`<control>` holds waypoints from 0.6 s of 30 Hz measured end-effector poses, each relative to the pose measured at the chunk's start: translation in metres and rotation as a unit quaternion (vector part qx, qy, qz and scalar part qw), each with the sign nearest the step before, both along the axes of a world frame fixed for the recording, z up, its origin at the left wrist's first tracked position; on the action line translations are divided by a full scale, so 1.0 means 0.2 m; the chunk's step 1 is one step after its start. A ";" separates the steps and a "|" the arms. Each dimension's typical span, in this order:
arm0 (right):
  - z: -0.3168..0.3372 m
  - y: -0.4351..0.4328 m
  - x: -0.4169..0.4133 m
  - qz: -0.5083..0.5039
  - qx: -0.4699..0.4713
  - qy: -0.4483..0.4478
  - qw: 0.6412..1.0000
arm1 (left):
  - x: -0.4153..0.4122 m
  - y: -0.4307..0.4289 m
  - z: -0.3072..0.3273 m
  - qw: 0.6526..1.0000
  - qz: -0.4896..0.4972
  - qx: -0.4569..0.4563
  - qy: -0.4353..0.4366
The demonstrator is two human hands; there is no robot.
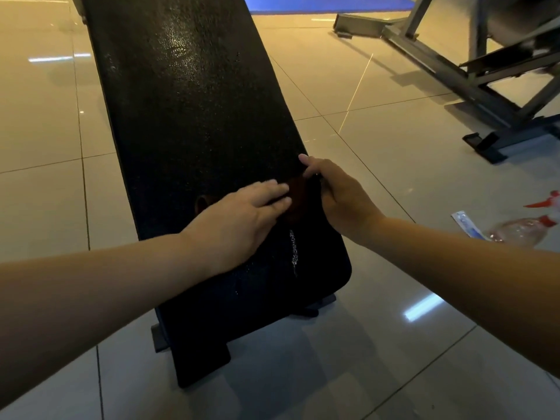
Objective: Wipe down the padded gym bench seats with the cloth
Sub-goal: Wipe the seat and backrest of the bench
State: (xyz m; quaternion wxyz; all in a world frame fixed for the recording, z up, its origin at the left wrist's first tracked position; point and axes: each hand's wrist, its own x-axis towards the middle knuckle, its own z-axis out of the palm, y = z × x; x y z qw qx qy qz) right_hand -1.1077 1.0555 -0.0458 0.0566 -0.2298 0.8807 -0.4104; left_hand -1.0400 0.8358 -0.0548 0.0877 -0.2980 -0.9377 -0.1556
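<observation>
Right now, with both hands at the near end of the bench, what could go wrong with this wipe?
1. The cloth is bunched small between the left hand and right hand, so it may cover little and leave streaks.
2. The bench pad beyond is beaded with droplets, and a foamy streak lies nearer than the hands; either could be missed.
3. The spray bottle lies on the floor beside the bench, possibly underfoot.

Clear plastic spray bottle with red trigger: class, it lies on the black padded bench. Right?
No. The head view shows the clear plastic spray bottle lying on the glossy tiled floor, right of the black padded bench.
</observation>
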 end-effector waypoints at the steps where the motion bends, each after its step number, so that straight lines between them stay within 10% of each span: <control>1: 0.02 0.00 -0.02 -0.009 -0.020 -0.020 1.000 | 0.01 -0.03 0.02 0.999 -0.017 -0.036 0.025; 9: 0.08 0.00 -0.05 -0.023 -0.131 -0.132 0.982 | -0.06 0.18 0.10 0.998 0.061 -0.031 0.011; 14: 0.01 0.02 -0.01 0.031 0.013 -0.027 0.999 | 0.09 0.17 0.04 0.987 -0.137 -0.079 -0.007; 18: -0.01 0.02 0.01 0.038 0.052 0.027 0.998 | -0.06 0.01 0.13 0.997 0.007 -0.060 0.047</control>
